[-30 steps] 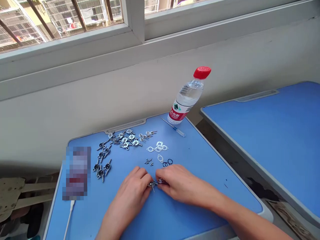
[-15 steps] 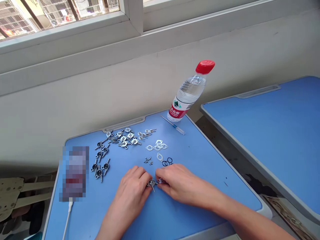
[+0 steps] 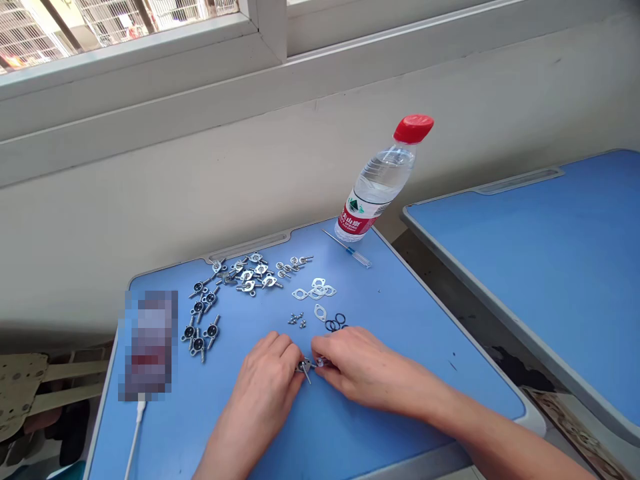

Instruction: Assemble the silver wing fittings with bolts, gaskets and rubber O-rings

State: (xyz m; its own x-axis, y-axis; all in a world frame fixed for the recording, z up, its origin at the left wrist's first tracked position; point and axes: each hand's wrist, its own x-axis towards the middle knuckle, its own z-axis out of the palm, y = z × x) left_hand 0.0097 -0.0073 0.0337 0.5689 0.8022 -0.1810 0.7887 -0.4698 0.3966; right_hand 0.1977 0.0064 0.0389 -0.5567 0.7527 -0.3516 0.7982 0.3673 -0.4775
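Near the front of the blue table (image 3: 400, 320), my left hand (image 3: 270, 373) grips a small metal fitting (image 3: 304, 367) with a thin pin sticking out. Close on its right, my right hand (image 3: 355, 363) pinches a small clear-handled screwdriver (image 3: 323, 362), its tip at the fitting; most of it is hidden by the fingers. Just beyond my hands lie tiny screws (image 3: 297, 320), flat metal gaskets (image 3: 319, 290) and black rubber rings (image 3: 335, 323).
Several metal fittings (image 3: 247, 275) and black-centred fittings (image 3: 199, 345) lie at the left. A blurred phone (image 3: 150, 347) with a white cable sits at the left edge. A water bottle (image 3: 365, 193) and a blue-collared screwdriver (image 3: 350, 251) are at the back. Another table (image 3: 540, 267) stands right.
Both hands keep nearly the same hold on the fitting and screwdriver. The view has shifted very slightly.
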